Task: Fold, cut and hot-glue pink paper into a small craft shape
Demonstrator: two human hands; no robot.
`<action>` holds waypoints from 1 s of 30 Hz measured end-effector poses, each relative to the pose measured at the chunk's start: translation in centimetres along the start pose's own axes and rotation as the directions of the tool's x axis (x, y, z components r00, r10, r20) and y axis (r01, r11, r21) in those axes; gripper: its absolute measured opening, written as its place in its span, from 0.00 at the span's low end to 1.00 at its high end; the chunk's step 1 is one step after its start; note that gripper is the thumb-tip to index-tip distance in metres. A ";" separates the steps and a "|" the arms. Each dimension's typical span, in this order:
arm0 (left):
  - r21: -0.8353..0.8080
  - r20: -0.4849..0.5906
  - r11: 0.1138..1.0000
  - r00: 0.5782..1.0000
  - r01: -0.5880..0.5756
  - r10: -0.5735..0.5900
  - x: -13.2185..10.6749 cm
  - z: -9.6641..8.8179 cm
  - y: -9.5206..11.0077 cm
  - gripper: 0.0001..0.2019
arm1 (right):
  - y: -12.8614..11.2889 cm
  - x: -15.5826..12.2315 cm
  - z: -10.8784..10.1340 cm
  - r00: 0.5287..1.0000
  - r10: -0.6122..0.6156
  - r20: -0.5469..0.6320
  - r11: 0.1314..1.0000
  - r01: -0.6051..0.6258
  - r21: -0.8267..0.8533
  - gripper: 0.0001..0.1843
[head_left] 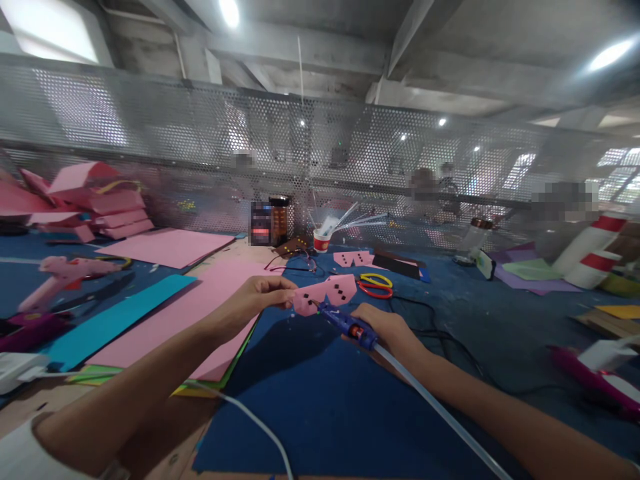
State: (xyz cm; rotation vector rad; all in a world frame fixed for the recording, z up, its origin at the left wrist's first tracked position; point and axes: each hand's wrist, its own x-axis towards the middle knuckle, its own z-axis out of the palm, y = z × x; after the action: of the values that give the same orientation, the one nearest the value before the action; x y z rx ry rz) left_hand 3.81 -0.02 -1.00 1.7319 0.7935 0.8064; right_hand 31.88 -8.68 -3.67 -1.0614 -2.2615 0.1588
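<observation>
My left hand (260,297) pinches the left end of a pink foam cut-out (327,293) with small dark squares on it, held above the blue table cover. My right hand (387,330) grips a blue glue gun (347,325) with a long clear glue stick (430,400) trailing back along my forearm. The gun's nozzle touches the lower edge of the pink cut-out.
Pink and teal foam sheets (200,300) lie at left, a pink glue gun (70,273) further left. Red and yellow scissors (375,285), another pink cut-out (355,259), a red cup (321,240) and a perforated metal screen (320,153) stand behind. White-red rolls (595,250) sit at right.
</observation>
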 end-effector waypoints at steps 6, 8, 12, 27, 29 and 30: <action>-0.011 -0.007 1.000 1.000 0.003 -0.003 0.1 -0.1 -0.4 0.11 | 0.0 0.0 0.0 1.000 -0.017 0.013 1.000 0.017 -0.003 0.06; -0.021 -0.012 1.000 1.000 0.009 -0.009 0.1 -0.1 -0.5 0.11 | 0.0 0.0 0.0 1.000 -0.016 0.017 1.000 0.016 -0.007 0.06; -0.023 0.007 1.000 1.000 0.006 -0.006 0.1 -0.2 -0.7 0.10 | 0.0 0.0 -0.1 1.000 -0.016 0.009 1.000 0.016 -0.022 0.06; -0.039 -0.002 0.999 1.000 0.015 -0.015 0.2 -0.1 -0.6 0.10 | 0.0 0.1 0.1 1.000 -0.014 -0.017 1.000 0.014 0.012 0.06; -0.045 -0.023 0.999 1.000 0.020 -0.021 0.2 -0.2 -0.7 0.09 | -0.1 0.1 0.1 0.999 -0.014 -0.034 1.000 0.015 0.013 0.05; -0.048 -0.028 0.999 0.999 0.021 -0.022 0.2 -0.2 -0.6 0.09 | -0.2 0.1 0.1 0.999 -0.012 -0.046 1.000 0.013 0.011 0.05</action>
State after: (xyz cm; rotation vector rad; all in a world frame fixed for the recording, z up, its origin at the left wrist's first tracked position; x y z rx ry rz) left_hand 3.67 0.43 -1.53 1.6699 0.8050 0.8310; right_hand 31.70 -8.75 -3.63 -1.0345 -2.2233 0.1406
